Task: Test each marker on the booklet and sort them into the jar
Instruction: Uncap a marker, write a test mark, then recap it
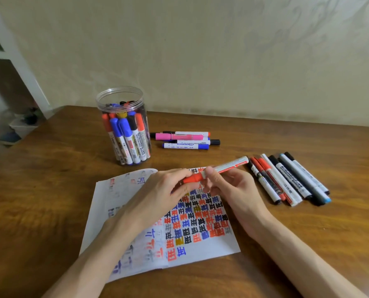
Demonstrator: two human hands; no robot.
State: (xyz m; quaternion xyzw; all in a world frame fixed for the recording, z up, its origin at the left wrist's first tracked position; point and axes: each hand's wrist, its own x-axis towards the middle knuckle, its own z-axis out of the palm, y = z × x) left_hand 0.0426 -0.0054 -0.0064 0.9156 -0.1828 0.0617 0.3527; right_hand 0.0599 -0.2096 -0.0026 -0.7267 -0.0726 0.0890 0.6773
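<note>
A person held a red-capped marker (222,168) in both hands just above the open booklet (211,248), which lay near the front edge of the wooden table (50,190). The left hand (164,188) curled its fingers round the red cap, while the right hand (233,190) pinched the white barrel between thumb and fingers, the barrel's end tilting up to the right. The page bore rows of red, blue and black marks. A clear jar (123,125) packed with upright markers stood behind the booklet; a small cluster of markers (185,139) lay just beside it, and a row of markers (286,179) lay toward the right edge.
</note>
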